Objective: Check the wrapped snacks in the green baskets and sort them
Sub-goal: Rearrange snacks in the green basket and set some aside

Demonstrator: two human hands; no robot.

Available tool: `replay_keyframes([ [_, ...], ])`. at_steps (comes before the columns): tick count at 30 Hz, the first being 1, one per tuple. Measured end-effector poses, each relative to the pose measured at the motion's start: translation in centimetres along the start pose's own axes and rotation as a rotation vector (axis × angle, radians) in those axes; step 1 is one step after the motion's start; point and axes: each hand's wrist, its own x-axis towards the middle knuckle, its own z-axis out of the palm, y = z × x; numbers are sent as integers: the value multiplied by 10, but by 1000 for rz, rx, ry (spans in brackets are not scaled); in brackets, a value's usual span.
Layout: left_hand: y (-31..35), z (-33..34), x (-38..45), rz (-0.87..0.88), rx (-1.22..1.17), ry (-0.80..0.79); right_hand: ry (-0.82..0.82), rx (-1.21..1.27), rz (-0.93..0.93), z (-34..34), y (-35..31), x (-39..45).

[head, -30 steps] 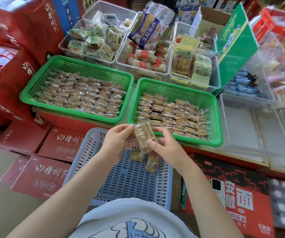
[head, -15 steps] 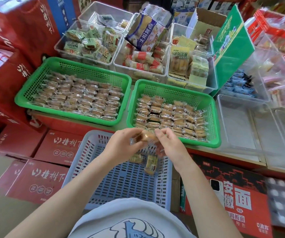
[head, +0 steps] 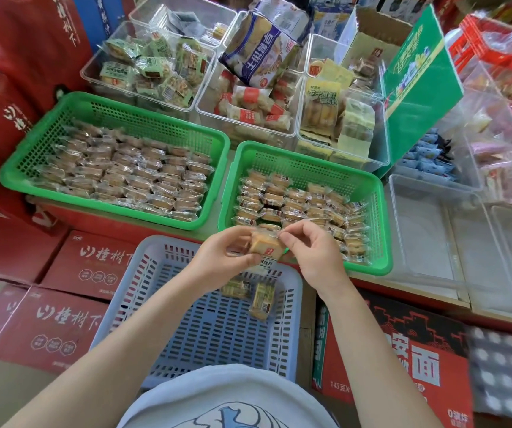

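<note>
We hold one wrapped snack between both hands above the baskets.

Largest before us are the two green baskets: the left green basket point(head: 116, 156) is packed edge to edge with wrapped snacks in rows, while the right green basket point(head: 307, 205) has bare mesh along its far side. Nearer us sits the pale blue basket point(head: 217, 319), mostly bare floor, with two wrapped snacks point(head: 250, 293) lying at its far end. Our left hand point(head: 220, 257) and right hand point(head: 313, 251) each pinch one end of the held snack point(head: 265, 245), fingers curled round it. Its long axis runs left to right, over the near rim of the right basket and the far edge of the blue one.
</note>
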Motion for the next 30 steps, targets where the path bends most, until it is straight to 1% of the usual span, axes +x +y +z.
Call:
replay_keyframes([
  [2,6,4,6,-83,-184,24,33,-115,-100,3,0,6],
  [5,10,9,21,-216,-393,86,68,-202,-236,5,6,18],
  [7,11,8,33,-297,-472,99,66,-230,-253,5,12,28],
  [10,7,6,54,-385,-506,111,-15,-207,-162,0,19,45],
  [12,3,8,68,-378,-497,108,-172,-221,-35,-7,21,58],
  [14,0,11,83,-335,-445,91,-317,-322,71,-14,27,72],
  [15,-2,13,90,-309,-378,92,-336,-356,91,-17,31,78],
  [17,-8,16,107,-217,-118,127,-279,-348,118,-22,38,91],
  [19,-21,16,125,-95,310,133,-158,-266,183,-29,47,104],
  [21,-38,15,140,2,790,5,-23,-121,279,-37,56,116],
  [22,-46,15,147,28,963,-87,33,-65,316,-40,62,122],
  [23,-54,16,152,43,1082,-167,73,-24,344,-41,66,127],
  [24,-60,18,157,48,1155,-223,97,1,360,-42,71,132],
  [26,-68,22,166,45,1225,-287,119,20,377,-41,77,140],
  [30,-72,27,183,17,1308,-293,148,49,343,-37,85,146],
])
